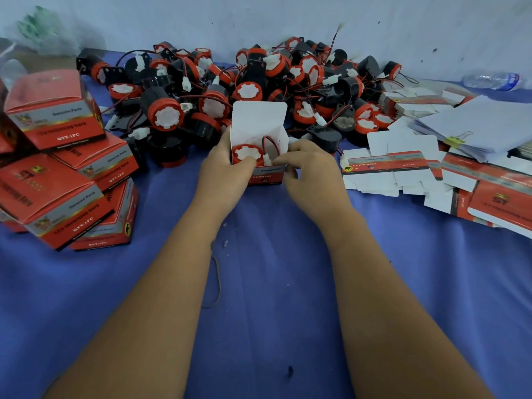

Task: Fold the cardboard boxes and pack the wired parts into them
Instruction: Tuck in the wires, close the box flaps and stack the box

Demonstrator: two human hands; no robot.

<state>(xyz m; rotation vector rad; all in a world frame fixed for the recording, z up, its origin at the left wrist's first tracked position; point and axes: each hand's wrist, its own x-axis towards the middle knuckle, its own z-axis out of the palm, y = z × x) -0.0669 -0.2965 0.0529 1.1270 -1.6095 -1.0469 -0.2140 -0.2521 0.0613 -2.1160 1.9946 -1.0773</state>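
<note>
While lid flap stands up, open box (266, 175) sits mid blue cloth (273, 283), red-and-black horn (247, 154) inside, red wire looped above it. Left hand (223, 171) wrapped round box's left side, thumb on horn. Right hand (309, 174) pinching white plug (268, 160) at box's right edge. Behind: heap of loose horns (259, 82) against pale wall (288, 18). Left: stacked closed boxes (66, 174). Right: flat unfolded cartons (403, 168), clipped paper stack (475, 125), plastic bottle (492, 79).
</note>
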